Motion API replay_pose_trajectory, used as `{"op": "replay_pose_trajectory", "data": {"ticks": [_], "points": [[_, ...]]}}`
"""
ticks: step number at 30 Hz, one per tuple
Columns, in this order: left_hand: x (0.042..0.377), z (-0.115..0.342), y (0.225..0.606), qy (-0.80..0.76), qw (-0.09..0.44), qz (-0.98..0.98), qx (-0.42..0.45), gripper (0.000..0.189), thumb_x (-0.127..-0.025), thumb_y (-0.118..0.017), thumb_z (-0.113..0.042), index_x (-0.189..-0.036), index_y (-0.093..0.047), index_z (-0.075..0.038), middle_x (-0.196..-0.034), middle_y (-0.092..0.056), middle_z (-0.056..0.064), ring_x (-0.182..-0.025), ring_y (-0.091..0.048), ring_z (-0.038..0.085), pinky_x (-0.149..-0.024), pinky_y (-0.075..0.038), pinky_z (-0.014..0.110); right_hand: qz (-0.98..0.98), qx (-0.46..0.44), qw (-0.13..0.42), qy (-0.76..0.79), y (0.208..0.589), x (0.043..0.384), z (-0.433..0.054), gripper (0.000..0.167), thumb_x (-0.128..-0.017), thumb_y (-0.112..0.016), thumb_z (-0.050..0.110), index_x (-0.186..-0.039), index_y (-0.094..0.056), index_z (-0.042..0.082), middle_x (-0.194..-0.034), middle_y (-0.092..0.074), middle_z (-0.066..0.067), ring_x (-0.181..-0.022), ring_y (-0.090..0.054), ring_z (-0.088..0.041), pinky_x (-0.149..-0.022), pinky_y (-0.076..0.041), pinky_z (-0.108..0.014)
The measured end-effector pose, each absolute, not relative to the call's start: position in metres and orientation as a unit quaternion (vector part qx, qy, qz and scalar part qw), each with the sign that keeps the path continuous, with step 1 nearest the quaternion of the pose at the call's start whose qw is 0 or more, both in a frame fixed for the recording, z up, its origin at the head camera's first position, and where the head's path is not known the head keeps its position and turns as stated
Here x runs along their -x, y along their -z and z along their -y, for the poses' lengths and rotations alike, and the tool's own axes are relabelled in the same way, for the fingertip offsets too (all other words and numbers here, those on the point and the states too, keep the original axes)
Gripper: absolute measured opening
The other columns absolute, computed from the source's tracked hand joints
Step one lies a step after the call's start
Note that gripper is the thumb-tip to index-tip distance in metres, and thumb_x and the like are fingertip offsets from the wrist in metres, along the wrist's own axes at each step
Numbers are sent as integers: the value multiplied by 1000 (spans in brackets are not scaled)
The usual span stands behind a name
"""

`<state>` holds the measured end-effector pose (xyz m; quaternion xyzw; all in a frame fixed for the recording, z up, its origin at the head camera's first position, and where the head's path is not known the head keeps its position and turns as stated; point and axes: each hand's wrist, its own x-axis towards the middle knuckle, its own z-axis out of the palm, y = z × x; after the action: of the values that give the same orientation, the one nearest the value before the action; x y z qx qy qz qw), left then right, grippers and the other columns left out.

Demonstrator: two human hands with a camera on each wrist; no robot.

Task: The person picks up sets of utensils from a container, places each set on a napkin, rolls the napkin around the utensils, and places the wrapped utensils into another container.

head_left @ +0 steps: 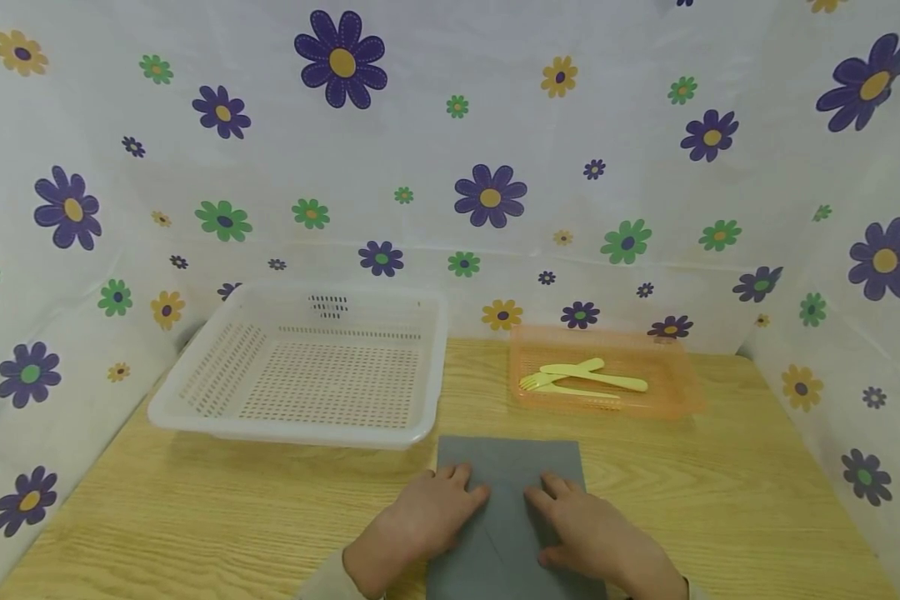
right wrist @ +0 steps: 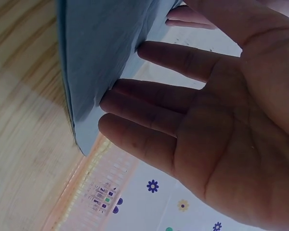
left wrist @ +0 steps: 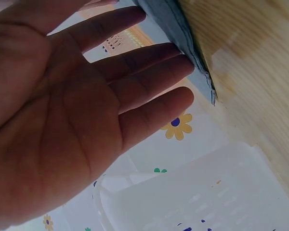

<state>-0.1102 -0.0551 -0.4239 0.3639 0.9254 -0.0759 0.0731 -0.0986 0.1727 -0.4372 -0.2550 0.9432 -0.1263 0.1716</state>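
A flat grey folded cloth lies on the table in front of the person, its layered edge showing in the left wrist view. On its left side rests the left hand, fingertips touching the top surface. Over the right side, the right hand also lays its fingertips on the cloth. Both wrist views show nearly straight, slightly spread fingers: the left palm faces its camera, as does the right palm. Neither hand grips anything.
Left of the cloth, further back, stands a white perforated basket. At the back right is a shallow orange basket holding yellow utensils, among them a fork. A flower-printed white curtain surrounds the wooden table.
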Motion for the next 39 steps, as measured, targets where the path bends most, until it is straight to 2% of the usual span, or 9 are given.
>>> {"op": "replay_pose_trajectory", "data": {"ticks": [7,19,28,34,39], "points": [[109,56,425,72,59,-929,-359,57,-72,-90,-28,-121,-62,-21,-125,-59,7,-112,-61,23,-82,-54,34,-945,238,186,128,436,98,-173,73,-77,-85,30,-136,-55,1,-145,-44,-31,-130,-48,-47,-99,-45,-56],[110,55,425,74,68,-931,-350,58,-70,-91,-30,-120,-62,-21,-126,-60,7,-112,-61,23,-82,-54,35,-947,227,193,118,436,97,-170,76,-75,-86,30,-138,-54,1,-148,-42,-30,-131,-46,-46,-100,-45,-55],[110,54,426,71,68,-933,-347,58,-70,-91,-29,-119,-62,-21,-120,-60,6,-108,-62,23,-80,-54,34,-947,221,199,120,436,97,-169,77,-76,-86,30,-139,-54,1,-149,-41,-29,-134,-45,-44,-102,-44,-54],[109,56,428,68,50,-932,-351,53,-71,-91,-27,-115,-63,-20,-112,-61,5,-101,-63,22,-75,-54,33,-945,222,200,131,436,98,-171,77,-75,-86,29,-139,-54,1,-149,-40,-29,-135,-44,-44,-103,-42,-54],[109,57,429,63,39,-932,-354,50,-72,-90,-26,-114,-64,-19,-111,-62,5,-97,-64,23,-75,-54,33,-943,228,195,141,437,98,-173,77,-75,-86,28,-139,-53,0,-149,-40,-30,-135,-43,-45,-103,-42,-55]]}}
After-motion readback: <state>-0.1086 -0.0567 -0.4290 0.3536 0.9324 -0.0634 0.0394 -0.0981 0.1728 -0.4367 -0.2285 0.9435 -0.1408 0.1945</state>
